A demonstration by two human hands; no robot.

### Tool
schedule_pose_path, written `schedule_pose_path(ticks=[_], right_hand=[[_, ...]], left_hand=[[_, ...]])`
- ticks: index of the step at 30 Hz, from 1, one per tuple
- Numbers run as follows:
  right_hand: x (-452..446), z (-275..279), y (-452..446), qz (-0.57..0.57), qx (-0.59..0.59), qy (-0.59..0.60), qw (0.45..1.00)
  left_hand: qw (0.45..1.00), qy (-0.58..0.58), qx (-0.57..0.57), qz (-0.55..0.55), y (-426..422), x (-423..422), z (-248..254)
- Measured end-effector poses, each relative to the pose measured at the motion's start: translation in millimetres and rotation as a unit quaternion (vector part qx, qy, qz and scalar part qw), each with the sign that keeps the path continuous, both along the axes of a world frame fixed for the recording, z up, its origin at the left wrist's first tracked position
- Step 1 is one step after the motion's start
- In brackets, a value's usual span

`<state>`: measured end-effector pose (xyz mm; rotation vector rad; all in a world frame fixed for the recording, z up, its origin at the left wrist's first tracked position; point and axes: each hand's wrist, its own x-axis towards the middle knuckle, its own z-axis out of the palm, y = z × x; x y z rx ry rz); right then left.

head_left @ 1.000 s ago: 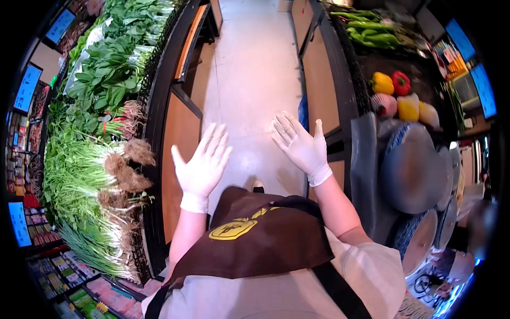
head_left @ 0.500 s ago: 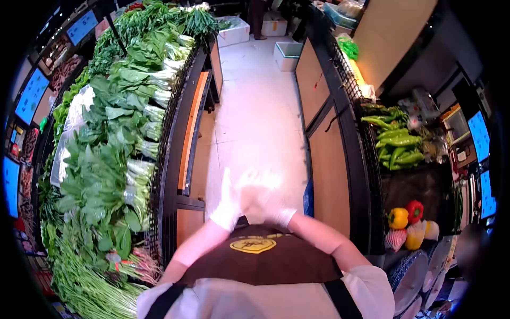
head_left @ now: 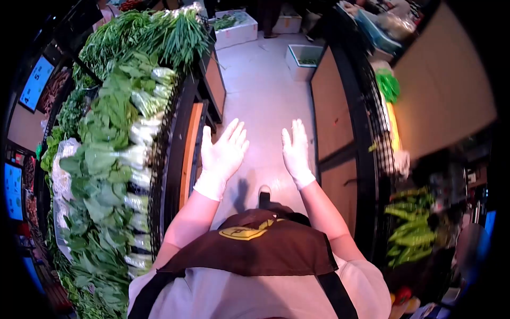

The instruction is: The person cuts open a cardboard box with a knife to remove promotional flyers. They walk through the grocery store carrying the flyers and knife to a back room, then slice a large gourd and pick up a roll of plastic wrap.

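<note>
One white-gloved left hand (head_left: pixel 220 158) spreads toward one o'clock, one white-gloved right hand (head_left: pixel 296 153) flattened toward twelve; at nine o'clock, green leafy vegetable bundles (head_left: pixel 106 159) lie crosswise, white stems (head_left: pixel 144 133) toward three.

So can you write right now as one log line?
left hand: gloved, open, empty | right hand: gloved, open, empty | hands: apart above floor | left: leafy greens | right: green peppers

The gloved left hand (head_left: pixel 221 158) extended fingers (head_left: pixel 232 130) toward one o'clock, thumb (head_left: pixel 206 140) toward twelve. Apart from it, the gloved right hand (head_left: pixel 296 155) pointed toward twelve. The left forearm (head_left: pixel 192 222) slanted toward one, the right forearm (head_left: pixel 325 217) toward eleven.
</note>
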<state>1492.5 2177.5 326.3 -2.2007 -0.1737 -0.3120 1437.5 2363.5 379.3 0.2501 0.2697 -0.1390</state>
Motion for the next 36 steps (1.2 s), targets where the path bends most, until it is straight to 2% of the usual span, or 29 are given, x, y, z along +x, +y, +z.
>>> schedule_pose_path(ticks=[1, 3, 4, 7, 8, 10, 11, 14, 15, 18, 22, 26, 28, 30, 31, 33, 34, 35, 36], right_hand=[[19.3, 37.2, 7.9, 0.05, -0.014, -0.12, 0.991], [42.7, 83.7, 39.6, 0.268, 0.011, -0.188, 0.945], [63.2, 93.7, 55.7, 0.376, 0.021, -0.224, 0.899], [119.1, 81.2, 92.8, 0.483, -0.119, -0.241, 0.834], [161.7, 58.6, 97.1, 0.384, -0.077, -0.115, 0.913], [231.3, 27.9, 109.3, 0.185, 0.143, -0.102, 0.967], [256.6, 53.1, 118.3, 0.203, 0.079, -0.236, 0.947], [308.4, 89.9, 163.1, 0.36, 0.089, -0.218, 0.903], [326.7, 92.6, 180.8, 0.362, 0.109, -0.215, 0.901], [383.1, 117.1, 211.6, 0.362, 0.06, -0.202, 0.908], [453.1, 116.3, 243.4, 0.352, 0.108, -0.148, 0.918], [523.8, 118.0, 274.6, 0.449, 0.133, -0.193, 0.862], [564.8, 107.1, 279.8, 0.417, 0.132, -0.178, 0.882], [625.7, 82.0, 286.1, 0.367, 0.172, -0.101, 0.909], [659.6, 74.3, 290.6, 0.354, 0.16, -0.039, 0.921], [747.6, 8.3, 300.2, 0.35, 0.1, 0.037, 0.931], [796.3, -40.4, 303.7, 0.323, 0.003, 0.189, 0.927], [833.1, -79.6, 308.3, 0.285, -0.1, 0.336, 0.892], [848.4, -99.6, 317.5, 0.315, -0.201, 0.251, 0.893]], left_hand=[[1.0, -0.003, -0.006, 0.004, 7.2, 30.2, -0.5], [1.0, -0.007, -0.021, 0.014, 17.6, 72.5, -8.2], [0.999, -0.027, -0.022, 0.009, 22.9, 95.0, -8.0], [0.997, -0.076, -0.02, 0.011, 48.0, 166.0, 0.2], [0.994, -0.054, -0.093, 0.037, 51.1, 190.3, 15.7], [0.996, -0.061, -0.024, 0.055, 68.8, 238.6, 19.5], [0.995, -0.084, -0.029, 0.052, 77.3, 263.5, 22.5], [0.985, -0.169, -0.038, 0.018, 104.7, 342.3, 27.6], [0.983, -0.183, -0.013, 0.011, 114.8, 367.7, 32.5], [0.976, -0.209, 0.062, 0.009, 140.1, 438.4, 55.5], [0.974, -0.191, 0.119, 0.033, 170.6, 506.9, 69.1], [0.972, -0.178, 0.117, 0.1, 210.1, 556.3, 59.2], [0.968, -0.165, 0.111, 0.152, 230.3, 570.6, 53.3], [0.963, -0.15, 0.094, 0.202, 245.8, 582.6, 54.1], [0.959, -0.152, 0.062, 0.232, 253.5, 584.5, 52.2], [0.943, -0.141, 0.099, 0.285, 262.8, 586.9, 55.0], [0.925, -0.129, 0.177, 0.31, 262.9, 585.4, 54.1], [0.92, -0.108, 0.152, 0.344, 264.1, 584.5, 51.5], [0.906, -0.1, 0.204, 0.357, 263.5, 581.2, 51.6]])
